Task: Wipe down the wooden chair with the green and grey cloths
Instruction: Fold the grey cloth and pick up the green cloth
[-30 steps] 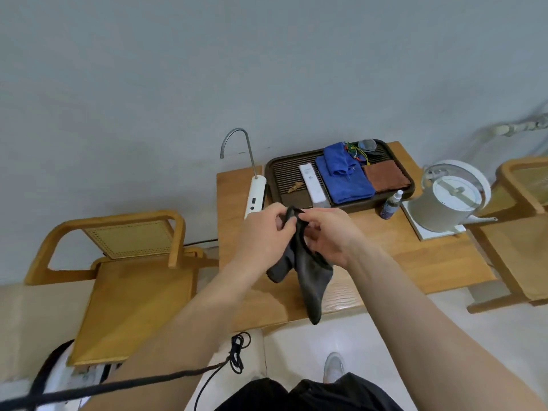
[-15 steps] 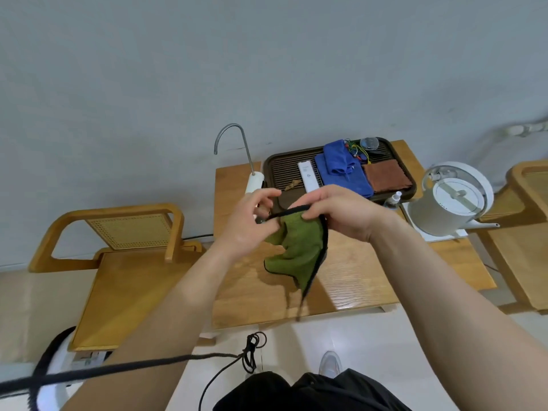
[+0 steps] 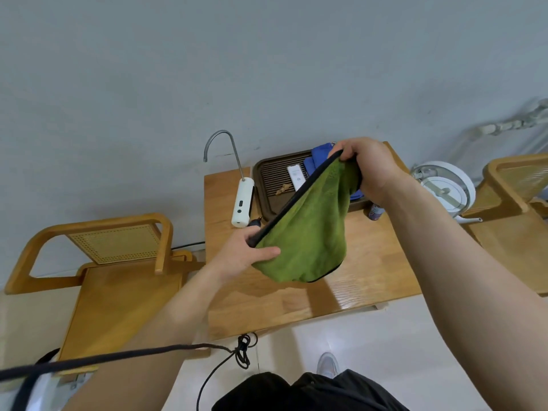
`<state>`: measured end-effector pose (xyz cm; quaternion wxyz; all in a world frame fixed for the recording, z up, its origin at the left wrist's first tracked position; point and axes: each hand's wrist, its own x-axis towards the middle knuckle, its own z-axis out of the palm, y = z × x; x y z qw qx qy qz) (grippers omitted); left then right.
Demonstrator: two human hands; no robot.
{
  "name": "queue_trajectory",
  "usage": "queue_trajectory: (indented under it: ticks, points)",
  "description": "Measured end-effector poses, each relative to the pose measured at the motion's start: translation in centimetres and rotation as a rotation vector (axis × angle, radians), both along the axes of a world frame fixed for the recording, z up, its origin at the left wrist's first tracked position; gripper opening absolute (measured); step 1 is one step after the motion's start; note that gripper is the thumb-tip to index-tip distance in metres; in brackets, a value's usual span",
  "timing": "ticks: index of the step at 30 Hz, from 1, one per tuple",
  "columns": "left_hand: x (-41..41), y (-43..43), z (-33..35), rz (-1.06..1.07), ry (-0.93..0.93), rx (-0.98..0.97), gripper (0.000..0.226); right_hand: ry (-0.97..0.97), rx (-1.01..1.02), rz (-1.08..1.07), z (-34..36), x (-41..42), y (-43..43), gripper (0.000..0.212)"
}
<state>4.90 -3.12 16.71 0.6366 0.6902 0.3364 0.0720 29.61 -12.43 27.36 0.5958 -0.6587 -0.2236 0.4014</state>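
Note:
A cloth (image 3: 308,232), green on the side facing me with a dark edge, hangs stretched between both hands above the wooden table (image 3: 370,271). My left hand (image 3: 246,256) pinches its lower left corner. My right hand (image 3: 370,170) grips the upper right corner, raised over the tray. The cloth sags in a pouch below the taut edge. The wooden chair (image 3: 118,295) with a woven cane back stands to the left of the table, untouched.
A dark slatted tray (image 3: 269,185) at the table's back holds a white remote (image 3: 296,176) and a blue cloth (image 3: 318,155). A white water dispenser (image 3: 243,200) with a curved spout lies beside it. A white kettle (image 3: 444,188) and another chair (image 3: 516,221) stand right. A black cable (image 3: 225,360) trails on the floor.
The bunched dark cloth has been pulled open, showing its green side. My right hand has risen up and to the right, my left hand moved down and left, stretching the edge.

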Motion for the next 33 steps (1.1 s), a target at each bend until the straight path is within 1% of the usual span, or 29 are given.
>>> queue_trajectory:
  ticks: [1, 2, 4, 5, 6, 8, 9, 10, 12, 13, 15, 16, 17, 18, 19, 22, 24, 25, 26, 28, 29, 30, 31, 32, 33]
  points:
    - [-0.3, 0.6, 0.2, 0.033, -0.016, 0.013, 0.045, -0.010, -0.046, -0.066, -0.3, 0.5, 0.1, 0.022]
    - [-0.6, 1.3, 0.4, 0.067, -0.037, 0.017, 0.045, -0.015, -0.089, -0.121, -0.7, 1.0, 0.2, 0.022]
    - [-0.8, 2.5, 1.0, 0.109, -0.074, -0.018, 0.037, -0.002, -0.142, -0.180, -1.3, 1.8, 0.2, 0.041]
    - [-0.8, 3.0, 1.4, 0.124, -0.095, -0.051, 0.033, 0.012, -0.150, -0.197, -1.6, 2.1, 0.3, 0.045]
    - [-0.7, 3.3, 1.9, 0.141, -0.120, -0.095, 0.027, 0.029, -0.151, -0.203, -1.9, 2.3, 0.5, 0.044]
    - [-0.5, 4.0, 2.9, 0.167, -0.166, -0.192, 0.017, 0.072, -0.134, -0.200, -1.8, 2.1, 0.6, 0.035]
    - [-0.4, 4.4, 3.2, 0.167, -0.164, -0.201, 0.015, 0.088, -0.123, -0.194, -1.7, 2.0, 0.7, 0.031]
    - [-0.4, 4.7, 3.5, 0.164, -0.129, -0.166, 0.013, 0.097, -0.101, -0.175, -1.7, 2.0, 0.7, 0.026]
    - [-0.2, 5.6, 3.7, 0.206, 0.027, 0.016, 0.011, 0.068, -0.088, -0.100, -2.0, 2.3, 0.8, 0.021]
    - [0.0, 6.1, 3.6, 0.266, 0.127, 0.147, 0.012, 0.022, -0.095, -0.040, -2.1, 2.5, 0.9, 0.026]
    - [0.5, 6.8, 3.3, 0.371, 0.338, 0.519, 0.013, -0.102, -0.092, 0.094, -2.3, 2.5, 1.2, 0.031]
    - [0.9, 7.0, 3.2, 0.399, 0.408, 0.694, 0.016, -0.143, -0.076, 0.148, -2.3, 2.2, 1.5, 0.029]
    - [1.4, 7.3, 3.0, 0.431, 0.437, 0.817, 0.022, -0.152, -0.051, 0.178, -2.3, 1.9, 1.7, 0.029]
    - [1.8, 7.7, 2.9, 0.477, 0.435, 0.882, 0.027, -0.128, -0.018, 0.189, -2.3, 1.6, 2.0, 0.029]
    - [2.3, 7.9, 2.9, 0.529, 0.418, 0.903, 0.028, -0.078, 0.018, 0.174, -2.2, 1.3, 2.2, 0.032]
    - [3.2, 8.5, 3.1, 0.582, 0.399, 0.947, 0.011, 0.131, 0.114, 0.119, -2.1, 1.0, 2.8, 0.035]
    - [3.2, 9.2, 2.6, 0.572, 0.464, 0.908, 0.019, 0.215, 0.139, 0.117, -2.0, 0.7, 2.8, 0.030]
    - [3.2, 9.5, 2.2, 0.587, 0.505, 0.821, 0.021, 0.207, 0.138, 0.127, -2.0, 0.5, 2.8, 0.028]
    - [3.1, 10.0, 1.7, 0.640, 0.510, 0.668, 0.019, 0.164, 0.122, 0.130, -2.1, 0.4, 2.9, 0.029]
    - [3.1, 10.4, 1.1, 0.770, 0.391, 0.206, 0.012, 0.060, 0.068, 0.115, -2.4, 0.1, 2.9, 0.035]
    - [3.0, 10.3, 1.0, 0.812, 0.345, 0.034, 0.010, 0.033, 0.038, 0.084, -2.5, 0.1, 3.0, 0.036]
    - [2.8, 10.1, 1.0, 0.833, 0.306, -0.063, 0.012, 0.031, -0.002, 0.051, -2.6, 0.2, 3.1, 0.030]
    - [2.6, 9.9, 0.9, 0.830, 0.277, -0.097, 0.014, 0.042, -0.050, 0.019, -2.6, 0.2, 3.1, 0.022]
    - [2.6, 9.9, 0.9, 0.807, 0.278, -0.046, 0.016, 0.053, -0.083, -0.025, -2.9, 0.5, 3.0, 0.018]
    - [2.5, 10.0, 1.0, 0.767, 0.307, 0.069, 0.017, 0.060, -0.088, -0.079, -3.0, 0.8, 2.8, 0.021]
